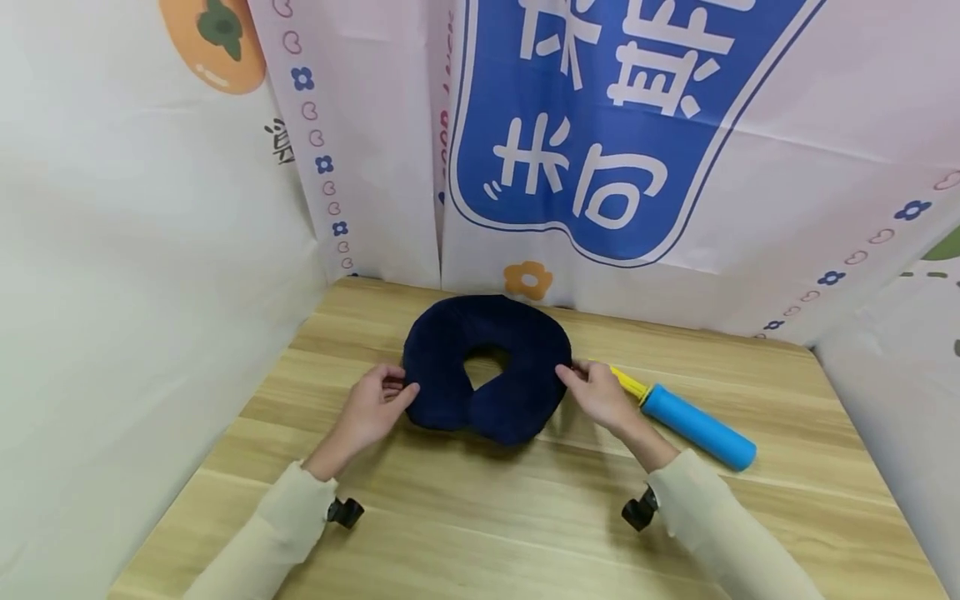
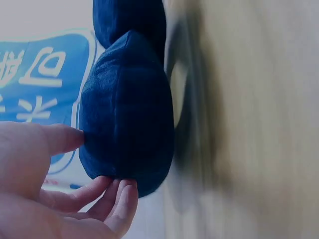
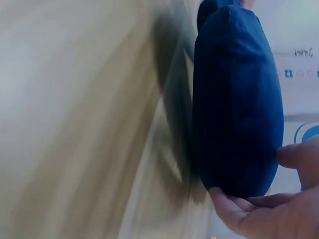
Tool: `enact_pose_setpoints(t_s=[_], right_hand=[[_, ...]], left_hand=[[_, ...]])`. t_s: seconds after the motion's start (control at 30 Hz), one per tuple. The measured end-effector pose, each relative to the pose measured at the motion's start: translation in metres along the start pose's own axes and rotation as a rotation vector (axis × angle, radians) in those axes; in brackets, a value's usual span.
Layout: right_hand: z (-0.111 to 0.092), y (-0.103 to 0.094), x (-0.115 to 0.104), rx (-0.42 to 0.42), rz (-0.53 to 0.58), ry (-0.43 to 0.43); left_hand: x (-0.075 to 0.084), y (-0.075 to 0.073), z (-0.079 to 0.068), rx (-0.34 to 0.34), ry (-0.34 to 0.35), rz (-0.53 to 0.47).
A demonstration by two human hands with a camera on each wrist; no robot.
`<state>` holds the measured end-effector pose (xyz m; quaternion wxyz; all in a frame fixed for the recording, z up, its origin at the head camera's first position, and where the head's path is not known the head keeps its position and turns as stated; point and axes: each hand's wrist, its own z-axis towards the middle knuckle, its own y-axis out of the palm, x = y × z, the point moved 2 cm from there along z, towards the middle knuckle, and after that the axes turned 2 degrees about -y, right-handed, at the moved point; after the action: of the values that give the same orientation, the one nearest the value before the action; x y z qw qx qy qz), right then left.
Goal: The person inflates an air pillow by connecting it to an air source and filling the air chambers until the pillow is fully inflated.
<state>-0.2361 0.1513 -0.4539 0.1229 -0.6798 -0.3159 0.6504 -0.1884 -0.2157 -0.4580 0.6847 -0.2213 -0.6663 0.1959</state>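
Observation:
A dark navy U-shaped neck pillow [image 1: 438, 367] is between my two hands, its ends meeting toward me. My left hand [image 1: 375, 402] pinches its left side, and my right hand [image 1: 600, 393] pinches the right side. In the left wrist view, the thumb presses one face of the pillow [image 2: 124, 109] while fingers curl against its lower edge. The right wrist view has the right hand [image 3: 284, 209] gripping the pillow [image 3: 237, 109] in the same way. A gap and shadow show between pillow and tabletop in both wrist views, so it appears slightly raised.
Right of the pillow, a blue cylinder [image 1: 697, 427] with a yellow rod [image 1: 630, 383] lies on the wooden table [image 1: 480, 517]; my right hand partly covers the rod's end. A printed cloth [image 1: 375, 167] hangs along the back edge, with white cloth walls at both sides.

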Motion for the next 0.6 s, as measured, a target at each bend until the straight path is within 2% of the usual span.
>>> enact_pose_setpoints(t_s=[0.1, 0.27, 0.4, 0.6], right_hand=[[0.011, -0.001, 0.004, 0.019, 0.021, 0.001], [0.019, 0.0, 0.011, 0.025, -0.079, -0.033], [0.017, 0.0, 0.012, 0.021, -0.183, -0.079], [0.0, -0.007, 0.01, 0.0, -0.377, -0.188]], left_hand=[[0.001, 0.011, -0.003, 0.002, 0.016, 0.009], [-0.002, 0.02, -0.003, 0.007, 0.063, 0.06], [-0.009, 0.014, -0.005, 0.012, 0.119, 0.192], [-0.016, -0.005, -0.011, -0.014, 0.225, 0.416]])
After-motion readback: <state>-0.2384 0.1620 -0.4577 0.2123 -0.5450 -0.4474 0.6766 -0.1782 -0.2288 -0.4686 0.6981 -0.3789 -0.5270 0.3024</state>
